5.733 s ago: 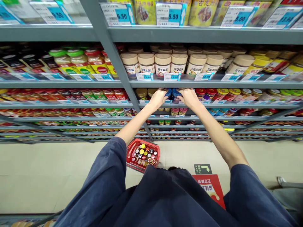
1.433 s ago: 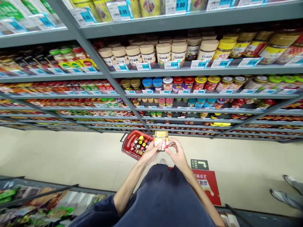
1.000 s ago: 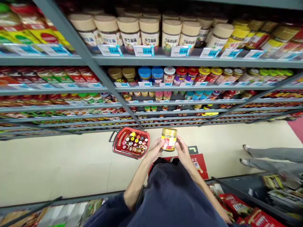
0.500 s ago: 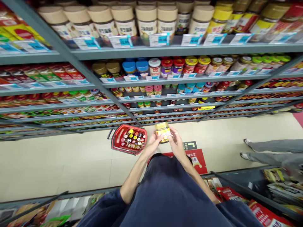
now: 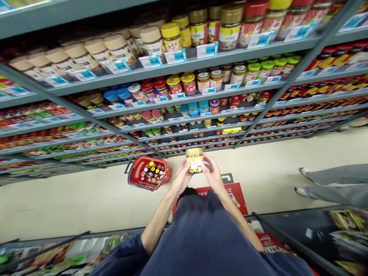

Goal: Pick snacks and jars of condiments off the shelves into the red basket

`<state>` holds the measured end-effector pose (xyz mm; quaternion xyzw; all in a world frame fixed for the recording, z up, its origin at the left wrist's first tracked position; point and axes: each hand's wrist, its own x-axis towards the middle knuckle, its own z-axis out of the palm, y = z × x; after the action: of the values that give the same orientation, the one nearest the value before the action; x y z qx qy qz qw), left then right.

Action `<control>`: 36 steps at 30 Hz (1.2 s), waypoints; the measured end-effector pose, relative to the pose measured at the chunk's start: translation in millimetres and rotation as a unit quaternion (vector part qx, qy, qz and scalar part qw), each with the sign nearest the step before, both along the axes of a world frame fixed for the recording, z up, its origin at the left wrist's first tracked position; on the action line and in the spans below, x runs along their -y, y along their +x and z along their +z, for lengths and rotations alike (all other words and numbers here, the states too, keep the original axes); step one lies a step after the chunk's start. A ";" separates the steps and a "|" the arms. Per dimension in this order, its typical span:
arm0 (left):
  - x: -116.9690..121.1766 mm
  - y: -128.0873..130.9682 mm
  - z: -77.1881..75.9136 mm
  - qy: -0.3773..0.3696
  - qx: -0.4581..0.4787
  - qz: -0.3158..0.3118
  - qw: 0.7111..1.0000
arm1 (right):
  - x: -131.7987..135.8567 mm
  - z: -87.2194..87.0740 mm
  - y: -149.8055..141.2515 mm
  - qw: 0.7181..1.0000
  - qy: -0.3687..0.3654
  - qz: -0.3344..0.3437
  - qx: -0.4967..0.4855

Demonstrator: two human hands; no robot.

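I hold a small jar (image 5: 194, 160) with a yellow lid and a red and yellow label in front of my body, upright. My left hand (image 5: 180, 177) grips its left side and my right hand (image 5: 212, 173) grips its right side, fingers curled round it. Down on the floor to the left of my hands stands a red shopping basket (image 5: 135, 168) filled with several small jars and bottles. Before me rise grey store shelves (image 5: 184, 66) stocked with rows of jars and blue price tags.
Another person's legs and shoes (image 5: 322, 183) stand on the pale floor at the right. A red floor sticker (image 5: 237, 197) and a green exit arrow (image 5: 228, 178) lie below my hands. Racks of packets sit behind me at the bottom left (image 5: 43, 257) and right (image 5: 342, 230).
Both hands came away from the blue-lidded jars on the shelf and now hold a yellow-lidded jar near my body. My view has swung right and tilted; the jar stays between my hands.
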<state>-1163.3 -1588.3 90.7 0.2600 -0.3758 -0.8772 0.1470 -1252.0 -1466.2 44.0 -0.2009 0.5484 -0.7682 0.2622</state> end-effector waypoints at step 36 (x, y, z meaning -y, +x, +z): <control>-38.6 -48.0 -24.7 0.142 -0.059 -0.079 0.985 | -30.0 14.0 -39.7 0.997 0.073 0.000 0.030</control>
<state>-1211.3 -1549.7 66.0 0.1951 -0.2579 -0.9443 0.0606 -1291.8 -1436.2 58.0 -0.1586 0.5952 -0.7314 0.2926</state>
